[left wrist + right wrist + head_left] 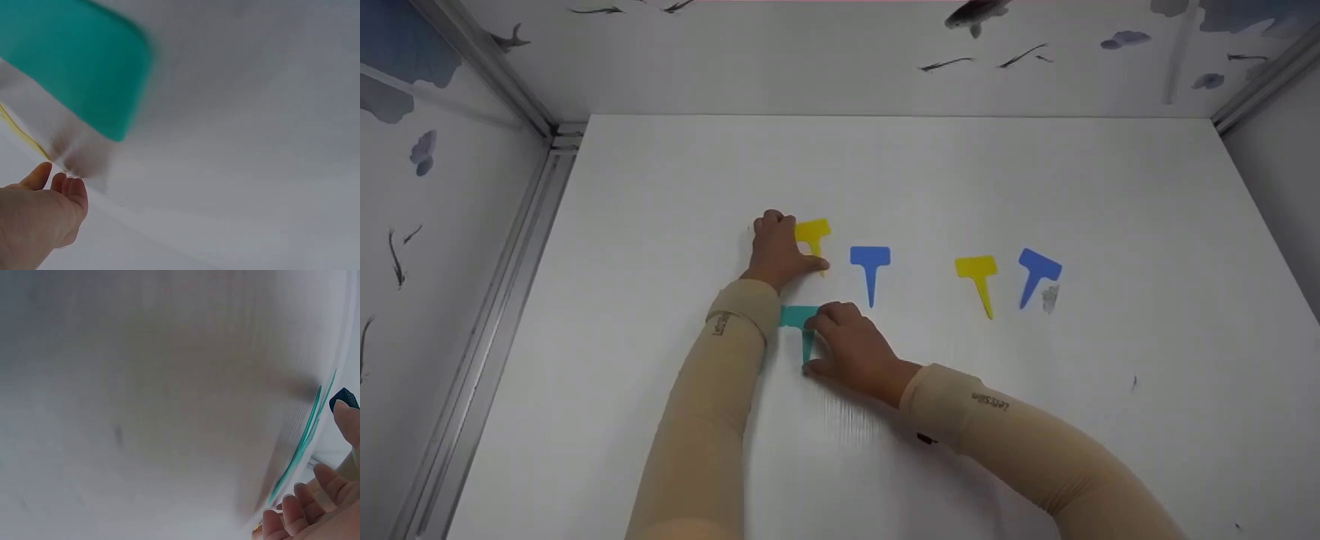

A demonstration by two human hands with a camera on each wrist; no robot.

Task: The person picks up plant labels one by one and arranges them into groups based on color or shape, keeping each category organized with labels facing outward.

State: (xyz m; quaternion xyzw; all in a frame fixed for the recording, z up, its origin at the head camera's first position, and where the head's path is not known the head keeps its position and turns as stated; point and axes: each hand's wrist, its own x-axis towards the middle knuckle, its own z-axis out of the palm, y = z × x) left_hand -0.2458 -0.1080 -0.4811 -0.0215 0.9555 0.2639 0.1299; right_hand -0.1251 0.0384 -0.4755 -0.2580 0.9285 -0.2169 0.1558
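Observation:
In the head view, my left hand (776, 249) lies at the left of a yellow T-shaped plant label (811, 229), with its thumb over the label's narrow stem. In the left wrist view, the thumb and fingertips of the left hand (48, 216) rest by the yellow label's edge (22, 135). My right hand (856, 352) is at a teal T-shaped plant label (795, 316), fingers by its wide top and thumb near its tip. Its fingers are spread in the right wrist view, beside thin teal edges (298, 453). The left sleeve covers part of another teal label (763, 361).
A blue label (871, 256) lies just right of the yellow one. Farther right are a second yellow label (976, 267) and a tilted blue label (1041, 265), with a grey smudge (1050, 298) beside it. Printed panels (810, 60) bound the white surface (1110, 450) at the back and sides.

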